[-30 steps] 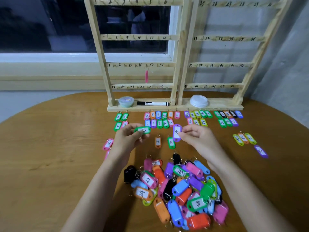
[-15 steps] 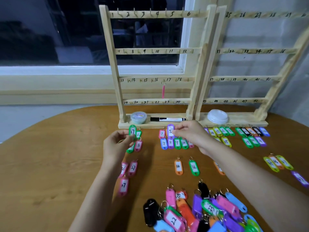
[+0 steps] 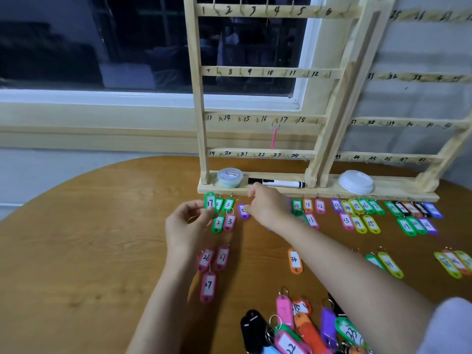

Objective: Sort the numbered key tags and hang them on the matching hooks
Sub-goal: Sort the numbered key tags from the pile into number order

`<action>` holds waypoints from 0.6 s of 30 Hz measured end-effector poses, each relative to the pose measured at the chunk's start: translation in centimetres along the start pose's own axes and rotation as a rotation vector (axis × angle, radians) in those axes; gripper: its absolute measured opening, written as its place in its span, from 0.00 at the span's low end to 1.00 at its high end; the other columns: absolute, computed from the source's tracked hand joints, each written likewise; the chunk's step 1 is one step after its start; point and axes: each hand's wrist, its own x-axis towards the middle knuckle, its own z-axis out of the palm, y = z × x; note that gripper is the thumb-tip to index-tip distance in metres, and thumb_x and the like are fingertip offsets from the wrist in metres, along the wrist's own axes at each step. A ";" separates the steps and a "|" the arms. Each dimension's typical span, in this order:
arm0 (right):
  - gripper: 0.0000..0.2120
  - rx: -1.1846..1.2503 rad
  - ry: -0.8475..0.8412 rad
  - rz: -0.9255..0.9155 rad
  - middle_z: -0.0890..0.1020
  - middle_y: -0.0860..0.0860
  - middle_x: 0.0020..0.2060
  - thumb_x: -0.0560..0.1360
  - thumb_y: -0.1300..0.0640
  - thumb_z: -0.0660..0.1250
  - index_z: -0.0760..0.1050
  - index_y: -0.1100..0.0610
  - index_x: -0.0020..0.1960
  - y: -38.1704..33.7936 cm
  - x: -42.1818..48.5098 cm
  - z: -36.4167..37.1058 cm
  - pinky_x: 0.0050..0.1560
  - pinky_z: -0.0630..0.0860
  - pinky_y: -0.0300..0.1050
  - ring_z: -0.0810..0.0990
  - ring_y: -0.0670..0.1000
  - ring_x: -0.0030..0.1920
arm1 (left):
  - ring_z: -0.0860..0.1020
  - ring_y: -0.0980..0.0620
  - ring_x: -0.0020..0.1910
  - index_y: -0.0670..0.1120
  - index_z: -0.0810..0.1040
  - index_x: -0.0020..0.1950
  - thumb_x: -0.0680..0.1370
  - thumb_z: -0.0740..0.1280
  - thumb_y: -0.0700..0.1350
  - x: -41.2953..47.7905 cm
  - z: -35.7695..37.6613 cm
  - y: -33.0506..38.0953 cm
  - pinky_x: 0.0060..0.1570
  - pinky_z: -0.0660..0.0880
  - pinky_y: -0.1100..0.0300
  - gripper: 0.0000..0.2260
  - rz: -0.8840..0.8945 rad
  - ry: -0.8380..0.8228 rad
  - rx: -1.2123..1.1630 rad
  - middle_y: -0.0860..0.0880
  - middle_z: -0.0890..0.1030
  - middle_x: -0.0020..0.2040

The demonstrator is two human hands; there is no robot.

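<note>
While thumb and fingers of the left hand (image 3: pixel 187 227) pinch an upright green plastic key tag (image 3: pixel 210 203) marked 17, the fingertips of the right hand (image 3: pixel 269 209) pinch a purple plastic key tag (image 3: pixel 244 211) just right of it, low over the brown wooden table (image 3: pixel 89 251). Just beyond both stands the pale wooden hook rack (image 3: pixel 199 98); sorted tag rows (image 3: pixel 357 208) lie further right, a mixed heap (image 3: pixel 301 328) behind the wrists.

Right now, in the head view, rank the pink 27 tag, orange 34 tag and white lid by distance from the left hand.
1. pink 27 tag, close beside the left hand.
2. orange 34 tag, farther right on the table.
3. white lid, far right on the rack base.
</note>
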 end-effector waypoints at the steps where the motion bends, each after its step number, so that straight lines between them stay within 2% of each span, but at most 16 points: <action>1: 0.11 -0.003 0.027 -0.041 0.81 0.47 0.51 0.75 0.51 0.67 0.73 0.50 0.57 0.3 -0.4 -0.4 0.50 0.75 0.48 0.77 0.53 0.55 | 0.81 0.49 0.41 0.45 0.79 0.44 0.74 0.71 0.35 0.0 0.0 0.0 0.45 0.78 0.56 0.05 0.001 0.005 0.000 0.45 0.81 0.41; 4: 0.12 -0.072 0.074 -0.234 0.79 0.44 0.56 0.78 0.48 0.62 0.75 0.49 0.59 1.3 -2.3 -1.3 0.56 0.71 0.50 0.71 0.52 0.60 | 0.81 0.48 0.42 0.46 0.79 0.43 0.74 0.71 0.35 0.1 0.0 0.0 0.47 0.78 0.54 0.06 0.001 0.013 -0.004 0.46 0.82 0.40; 6: 0.14 -0.147 0.002 -0.353 0.75 0.42 0.62 0.81 0.47 0.57 0.75 0.49 0.62 1.9 -3.6 -1.4 0.62 0.66 0.52 0.66 0.50 0.63 | 0.81 0.50 0.41 0.46 0.79 0.43 0.74 0.71 0.35 -0.1 0.1 0.0 0.46 0.78 0.55 0.06 -0.002 0.005 -0.005 0.48 0.81 0.39; 9: 0.16 -0.240 -0.085 -0.449 0.71 0.39 0.67 0.82 0.49 0.52 0.73 0.48 0.66 2.7 -4.5 -0.7 0.64 0.61 0.52 0.62 0.50 0.66 | 0.80 0.51 0.41 0.46 0.79 0.43 0.74 0.71 0.35 -0.2 0.2 0.1 0.46 0.78 0.55 0.06 -0.005 -0.002 -0.001 0.49 0.81 0.38; 13: 0.19 -0.287 -0.078 -0.414 0.70 0.39 0.68 0.83 0.48 0.49 0.70 0.47 0.69 3.2 -4.2 -0.4 0.66 0.60 0.52 0.62 0.50 0.67 | 0.81 0.48 0.44 0.46 0.80 0.43 0.74 0.71 0.36 -0.2 -0.1 0.2 0.50 0.78 0.52 0.06 -0.006 0.007 0.000 0.47 0.81 0.40; 18: 0.21 -0.334 -0.063 -0.352 0.70 0.43 0.67 0.82 0.45 0.48 0.70 0.48 0.69 3.1 -3.3 0.0 0.63 0.60 0.52 0.63 0.51 0.65 | 0.80 0.50 0.42 0.46 0.80 0.44 0.74 0.71 0.35 -0.5 0.1 0.5 0.48 0.78 0.54 0.06 0.004 -0.012 -0.010 0.47 0.81 0.40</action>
